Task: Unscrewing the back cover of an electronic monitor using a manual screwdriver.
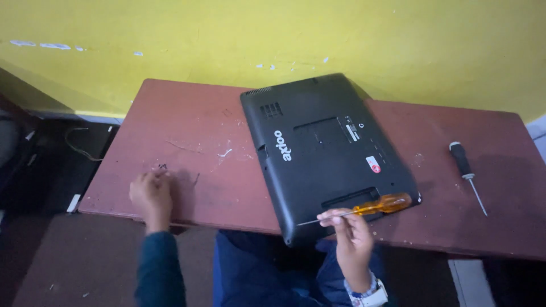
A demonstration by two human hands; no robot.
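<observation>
A black laptop [324, 150] lies upside down on the reddish-brown table [193, 131], its near corner hanging over the front edge. My right hand [350, 239] pinches the metal shaft of an orange-handled screwdriver [381, 204] over the laptop's near edge. My left hand [151, 193] rests on the table at the left with its fingers curled, close to a few tiny dark bits [162, 166]. Whether it holds anything is hidden.
A second screwdriver with a black handle [466, 173] lies on the table at the right. A yellow wall [284, 40] runs behind the table. Dark floor with a cable [77, 142] lies to the left. My legs sit under the front edge.
</observation>
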